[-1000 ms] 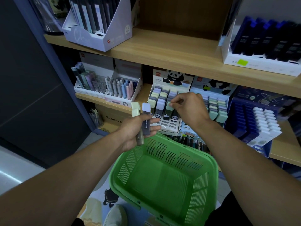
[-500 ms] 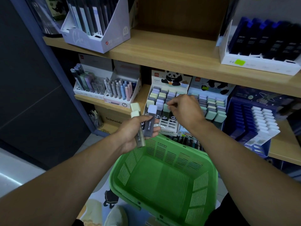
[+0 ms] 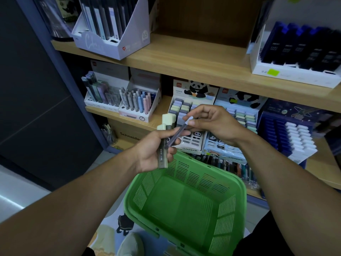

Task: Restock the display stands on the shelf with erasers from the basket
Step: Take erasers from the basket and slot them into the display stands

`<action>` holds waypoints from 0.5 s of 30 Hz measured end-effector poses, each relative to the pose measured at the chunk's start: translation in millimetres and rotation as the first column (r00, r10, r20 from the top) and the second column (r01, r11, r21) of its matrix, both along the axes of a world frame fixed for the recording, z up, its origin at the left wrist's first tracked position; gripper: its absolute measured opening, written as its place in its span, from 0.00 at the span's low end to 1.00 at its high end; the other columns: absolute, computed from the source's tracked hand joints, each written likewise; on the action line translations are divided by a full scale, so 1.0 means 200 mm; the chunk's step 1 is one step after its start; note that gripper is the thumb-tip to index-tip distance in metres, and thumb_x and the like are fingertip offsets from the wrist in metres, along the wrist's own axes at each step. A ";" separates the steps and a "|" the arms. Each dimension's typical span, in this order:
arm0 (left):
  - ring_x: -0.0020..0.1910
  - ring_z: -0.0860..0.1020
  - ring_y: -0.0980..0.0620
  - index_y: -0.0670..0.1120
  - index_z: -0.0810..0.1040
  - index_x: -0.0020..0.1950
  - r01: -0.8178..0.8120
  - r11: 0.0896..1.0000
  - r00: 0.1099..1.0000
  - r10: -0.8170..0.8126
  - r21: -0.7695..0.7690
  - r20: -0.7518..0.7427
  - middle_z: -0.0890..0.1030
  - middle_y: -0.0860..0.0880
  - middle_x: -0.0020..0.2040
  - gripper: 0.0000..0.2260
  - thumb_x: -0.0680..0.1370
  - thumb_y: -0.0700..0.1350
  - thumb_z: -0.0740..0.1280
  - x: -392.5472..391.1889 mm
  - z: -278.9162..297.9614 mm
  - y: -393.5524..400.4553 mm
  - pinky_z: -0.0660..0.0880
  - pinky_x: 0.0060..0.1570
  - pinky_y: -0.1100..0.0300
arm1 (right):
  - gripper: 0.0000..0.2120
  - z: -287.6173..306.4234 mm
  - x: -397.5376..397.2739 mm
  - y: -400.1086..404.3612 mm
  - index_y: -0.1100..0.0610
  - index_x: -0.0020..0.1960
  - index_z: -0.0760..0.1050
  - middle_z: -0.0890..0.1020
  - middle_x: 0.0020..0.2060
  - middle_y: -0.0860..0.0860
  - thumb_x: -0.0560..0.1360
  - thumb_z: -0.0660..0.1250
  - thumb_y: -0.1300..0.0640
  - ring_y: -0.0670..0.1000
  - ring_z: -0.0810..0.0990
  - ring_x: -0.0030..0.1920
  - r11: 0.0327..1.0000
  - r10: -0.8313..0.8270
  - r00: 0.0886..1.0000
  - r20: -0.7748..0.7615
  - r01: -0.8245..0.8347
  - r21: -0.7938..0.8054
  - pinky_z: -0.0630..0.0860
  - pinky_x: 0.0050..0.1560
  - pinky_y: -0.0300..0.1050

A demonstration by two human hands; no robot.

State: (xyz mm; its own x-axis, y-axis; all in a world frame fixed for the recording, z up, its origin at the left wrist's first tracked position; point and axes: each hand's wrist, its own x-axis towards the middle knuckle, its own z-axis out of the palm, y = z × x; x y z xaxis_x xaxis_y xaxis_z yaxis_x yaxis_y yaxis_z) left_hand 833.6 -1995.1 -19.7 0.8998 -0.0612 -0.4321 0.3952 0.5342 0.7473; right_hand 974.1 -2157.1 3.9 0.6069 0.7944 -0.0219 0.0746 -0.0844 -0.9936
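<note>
My left hand grips a bundle of stick erasers with pale green tips, held upright in front of the shelf. My right hand pinches the top end of a purple-tipped eraser that still lies slanted across my left fingers. Behind my hands stands the left panda display stand with rows of pastel erasers, and a second panda stand sits to its right. The green basket hangs below my hands and looks empty inside.
A navy stand with white erasers sits at the right of the same shelf. Pen displays stand to the left. The upper shelf carries a white pen box and a box of dark blue items. A shoe shows on the floor.
My right hand has come back from the left panda stand and taken hold of the purple-tipped eraser in my left hand, tilting it to the right. The view has shifted slightly.
</note>
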 end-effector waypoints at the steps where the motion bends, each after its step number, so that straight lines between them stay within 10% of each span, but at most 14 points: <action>1: 0.24 0.69 0.59 0.43 0.82 0.61 0.016 1.000 1.000 -0.016 -0.025 0.003 0.74 0.53 0.33 0.16 0.78 0.49 0.64 0.00 0.01 0.00 0.69 0.22 0.67 | 0.11 0.00 0.00 0.00 0.61 0.51 0.80 0.84 0.53 0.61 0.69 0.73 0.62 0.57 0.85 0.51 1.000 0.018 0.998 -0.061 -0.016 0.026 0.83 0.53 0.49; 9: 0.28 0.76 0.56 0.45 0.79 0.62 -0.180 0.970 0.969 0.203 0.161 -0.143 0.82 0.50 0.35 0.15 0.83 0.53 0.61 0.01 0.00 -0.05 0.75 0.25 0.64 | 0.11 0.00 -0.02 0.04 0.60 0.48 0.80 0.86 0.39 0.52 0.67 0.73 0.58 0.49 0.84 0.40 0.976 -0.157 0.965 -0.208 0.184 0.116 0.82 0.41 0.38; 15: 0.26 0.72 0.54 0.44 0.78 0.62 -0.286 0.927 0.901 0.346 0.242 -0.261 0.79 0.49 0.33 0.16 0.82 0.54 0.63 0.02 -0.08 0.01 0.67 0.22 0.63 | 0.08 -0.02 0.02 -0.01 0.57 0.51 0.83 0.86 0.43 0.55 0.72 0.76 0.59 0.52 0.86 0.42 0.935 -0.340 0.926 0.166 0.351 -0.043 0.83 0.47 0.45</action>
State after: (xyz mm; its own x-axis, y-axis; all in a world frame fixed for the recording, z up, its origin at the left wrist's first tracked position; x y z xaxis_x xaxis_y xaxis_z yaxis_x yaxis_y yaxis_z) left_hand 836.6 -1993.6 -35.0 0.6875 0.3164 -0.6536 0.4468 0.5252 0.7242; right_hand 979.0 -2159.9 0.4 0.8440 0.5345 0.0450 0.1794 -0.2022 -0.9628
